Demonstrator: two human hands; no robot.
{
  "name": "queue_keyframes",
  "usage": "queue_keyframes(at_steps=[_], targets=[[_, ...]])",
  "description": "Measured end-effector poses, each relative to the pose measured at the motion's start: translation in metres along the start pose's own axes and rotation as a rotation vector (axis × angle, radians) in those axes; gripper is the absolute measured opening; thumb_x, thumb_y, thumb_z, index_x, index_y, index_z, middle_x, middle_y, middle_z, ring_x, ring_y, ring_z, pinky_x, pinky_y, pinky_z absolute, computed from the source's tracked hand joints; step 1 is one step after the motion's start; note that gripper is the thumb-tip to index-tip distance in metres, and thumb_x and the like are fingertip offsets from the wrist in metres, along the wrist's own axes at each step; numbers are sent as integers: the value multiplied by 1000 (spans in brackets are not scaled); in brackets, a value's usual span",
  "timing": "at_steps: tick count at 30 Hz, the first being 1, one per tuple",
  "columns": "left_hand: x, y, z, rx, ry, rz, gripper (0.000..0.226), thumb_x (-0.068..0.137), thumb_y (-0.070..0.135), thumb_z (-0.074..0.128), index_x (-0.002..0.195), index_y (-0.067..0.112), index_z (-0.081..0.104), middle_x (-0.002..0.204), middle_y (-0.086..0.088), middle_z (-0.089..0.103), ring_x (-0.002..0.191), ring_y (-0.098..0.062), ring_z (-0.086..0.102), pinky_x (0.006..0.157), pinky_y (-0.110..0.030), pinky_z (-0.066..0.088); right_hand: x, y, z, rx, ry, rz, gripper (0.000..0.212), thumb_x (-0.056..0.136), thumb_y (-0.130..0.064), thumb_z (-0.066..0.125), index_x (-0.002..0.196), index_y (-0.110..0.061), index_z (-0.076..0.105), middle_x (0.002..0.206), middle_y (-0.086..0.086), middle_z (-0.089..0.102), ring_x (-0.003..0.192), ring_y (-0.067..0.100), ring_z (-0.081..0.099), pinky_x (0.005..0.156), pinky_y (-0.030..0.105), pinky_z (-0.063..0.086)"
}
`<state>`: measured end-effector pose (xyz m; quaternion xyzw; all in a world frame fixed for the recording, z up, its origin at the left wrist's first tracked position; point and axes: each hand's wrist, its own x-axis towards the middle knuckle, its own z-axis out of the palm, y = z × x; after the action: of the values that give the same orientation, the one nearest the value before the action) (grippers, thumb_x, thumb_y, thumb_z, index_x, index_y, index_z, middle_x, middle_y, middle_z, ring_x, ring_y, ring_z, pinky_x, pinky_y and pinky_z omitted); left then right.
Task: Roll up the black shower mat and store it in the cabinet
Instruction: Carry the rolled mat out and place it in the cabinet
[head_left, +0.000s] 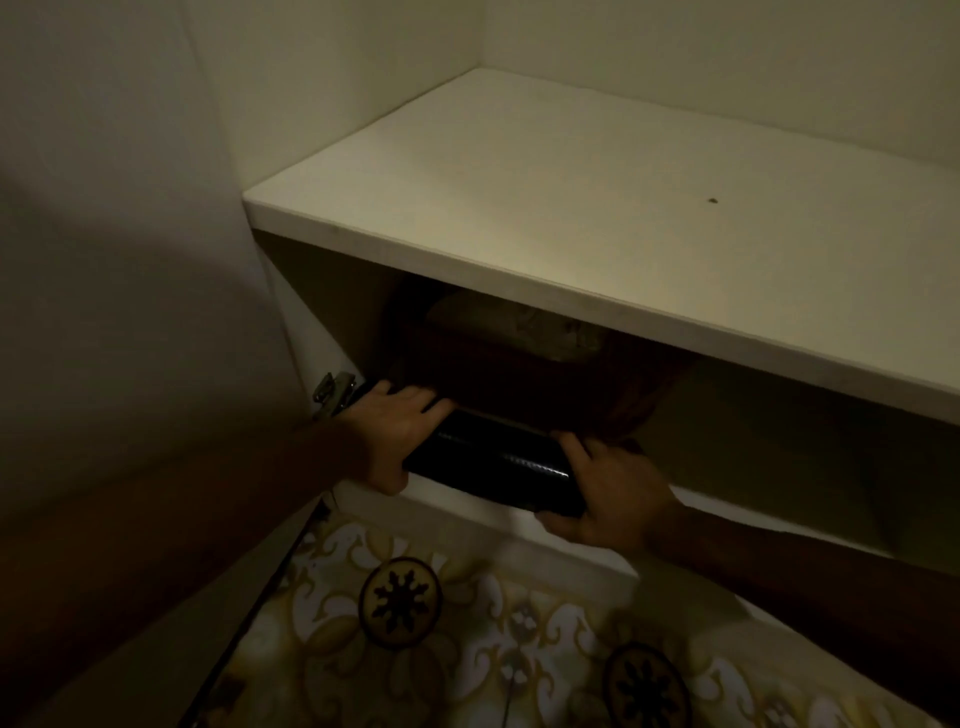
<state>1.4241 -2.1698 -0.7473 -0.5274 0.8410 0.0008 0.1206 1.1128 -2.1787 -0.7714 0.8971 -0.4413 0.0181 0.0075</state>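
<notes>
The black shower mat (493, 465) is rolled into a tight glossy tube and lies at the front lip of the cabinet's (571, 291) lower compartment. My left hand (400, 431) grips its left end, fingers over the top and thumb underneath. At the other end, my right hand (608, 488) clasps the roll from the side and below. The roll's far side is lost in the dark compartment.
A dark wooden box or basket (519, 379) with a pale bundle on it fills the back of the lower compartment. The open cabinet door (130, 338) stands at my left, its metal hinge (332, 394) beside my left wrist. Patterned floor tiles (467, 639) lie below.
</notes>
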Motion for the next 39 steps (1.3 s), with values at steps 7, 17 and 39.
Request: queue_keyframes(at_steps=[7,17,39], targets=[[3,1,-7,84,-6,-18,79,87,31,62,149,15,16,137,-11,44,124,-28,46,102,-44,38,8,0,-12,-44,-113,-53,81,92,-64,51,153,-23,17,138,9,52,103,31,65,78,39,55],[0,-7,-8,-58,-48,-28,96,76,53,68,148,20,15,138,-5,43,125,-24,44,107,-48,33,8,1,-14,-15,-146,8,100,82,-76,55,156,-25,12,137,11,53,107,33,63,84,38,54],[-30,44,-3,-311,312,-5,125,56,76,70,158,27,16,158,-12,24,144,-40,23,116,-56,20,-47,-9,-38,7,-141,195,106,70,-93,45,156,-48,4,159,7,32,143,44,30,108,76,21]])
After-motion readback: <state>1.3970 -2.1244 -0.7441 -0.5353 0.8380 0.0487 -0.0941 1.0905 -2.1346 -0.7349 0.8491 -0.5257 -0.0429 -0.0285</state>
